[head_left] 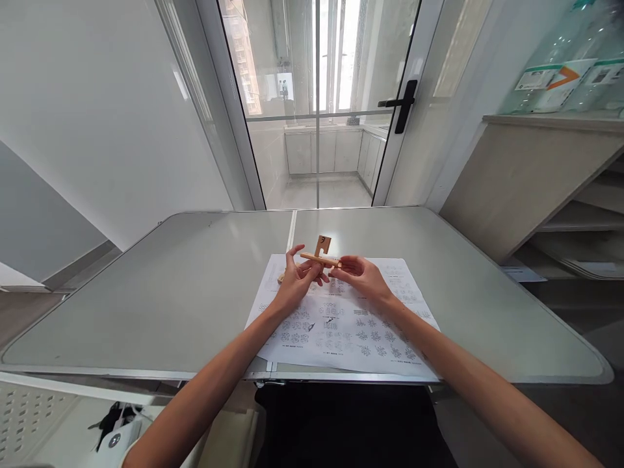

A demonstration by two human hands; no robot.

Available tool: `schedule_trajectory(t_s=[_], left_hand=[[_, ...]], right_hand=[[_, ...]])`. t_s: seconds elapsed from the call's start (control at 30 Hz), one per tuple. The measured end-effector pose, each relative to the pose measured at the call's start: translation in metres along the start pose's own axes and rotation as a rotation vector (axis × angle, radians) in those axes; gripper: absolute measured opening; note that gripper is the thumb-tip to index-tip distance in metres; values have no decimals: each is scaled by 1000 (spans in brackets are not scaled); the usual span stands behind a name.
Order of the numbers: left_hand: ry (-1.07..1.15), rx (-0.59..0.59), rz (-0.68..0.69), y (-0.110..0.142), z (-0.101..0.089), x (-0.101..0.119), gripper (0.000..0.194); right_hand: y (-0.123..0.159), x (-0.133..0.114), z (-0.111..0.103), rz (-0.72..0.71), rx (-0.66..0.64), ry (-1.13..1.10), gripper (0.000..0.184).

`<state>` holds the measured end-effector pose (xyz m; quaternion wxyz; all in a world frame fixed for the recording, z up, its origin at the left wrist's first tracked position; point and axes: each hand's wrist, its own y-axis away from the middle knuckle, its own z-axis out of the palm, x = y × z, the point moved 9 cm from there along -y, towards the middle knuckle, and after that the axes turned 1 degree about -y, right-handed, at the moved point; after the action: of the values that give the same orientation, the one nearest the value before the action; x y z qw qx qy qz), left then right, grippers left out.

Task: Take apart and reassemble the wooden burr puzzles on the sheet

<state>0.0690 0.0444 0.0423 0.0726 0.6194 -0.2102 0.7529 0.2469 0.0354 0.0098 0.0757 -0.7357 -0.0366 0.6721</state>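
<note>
Above a printed sheet, my left hand [293,281] is closed on wooden puzzle pieces, its thumb pressed to them and its index finger lifted. One notched wooden piece [323,244] stands up from the grip and bears a dark mark like a 3. Crossing it is a long, thin wooden piece [314,259], nearly level and seen edge-on. My right hand [364,275] pinches at the right end of the pieces with thumb and fingers. The fingers partly hide how the pieces fit together. A small bit of wood [281,278] shows at the left edge of my left hand.
The white paper [336,354], covered in small line diagrams, lies on a pale folding table [205,292]. Beyond the table is a glass door [336,156] with a black handle [403,106]. Shelves [546,162] holding large plastic bottles [560,78] stand at the right.
</note>
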Motion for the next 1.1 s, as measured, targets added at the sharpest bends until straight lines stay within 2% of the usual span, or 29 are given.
schedule_trajectory(t_s=[0.17,0.3,0.53,0.63,0.77,0.83,0.93,1.03,1.1], left_hand=[[0,34,2,0,-5,0,75],[-17,48,1,-1,-7,-4,76],[-35,44,5,-1,-8,-2,72],[-37,53,3,0,-9,-1,70],[-36,65,-3,-1,-11,-4,69],[-29,64,-3,-2,-11,-4,69],[-16,69,-2,-1,-10,-3,70],[-26,76,-1,0,-8,0,67],[-29,72,-1,1,-6,2,65]], right_hand=[[5,-17,10,-234,-83,413,65],[11,-23,24,-380,-175,646,53],[13,-26,29,-379,-266,720,55],[13,-25,29,-364,-263,715,54],[10,-23,22,-336,-175,673,53],[5,-20,14,-273,-106,597,53],[-1,-10,-2,-106,-25,371,55],[-5,0,-8,36,-38,73,54],[-6,1,-7,77,-62,-106,51]])
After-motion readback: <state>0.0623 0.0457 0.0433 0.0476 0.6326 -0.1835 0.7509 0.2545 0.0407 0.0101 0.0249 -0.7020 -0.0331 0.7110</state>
